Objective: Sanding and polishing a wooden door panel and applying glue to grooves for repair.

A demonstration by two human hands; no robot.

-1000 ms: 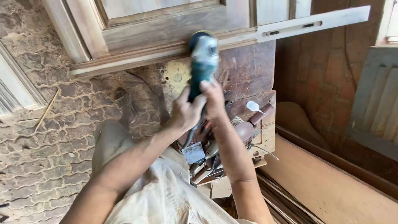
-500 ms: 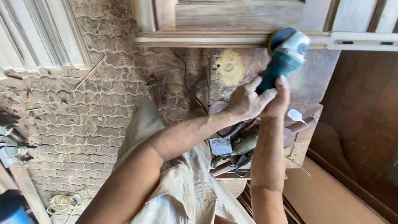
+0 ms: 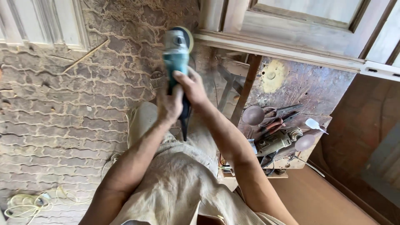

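Left hand (image 3: 168,104) and right hand (image 3: 191,85): both clenched round the body of a teal angle grinder (image 3: 176,50), held above the lap, disc end away. Right of grinder: worn wooden surface (image 3: 321,89) carrying pliers and a second power tool (image 3: 275,141); panelled wooden door (image 3: 300,29) beyond. Left of grinder: dusty paved floor (image 3: 62,108); grinder blurred, pale disc.

A worn workbench (image 3: 321,89) carries pliers (image 3: 273,123) (red-handled) and a drill (image 3: 275,142).

The person has bare forearms and wears a pale beige ribbed shirt (image 3: 183,187) with dusty light trousers (image 3: 143,121).
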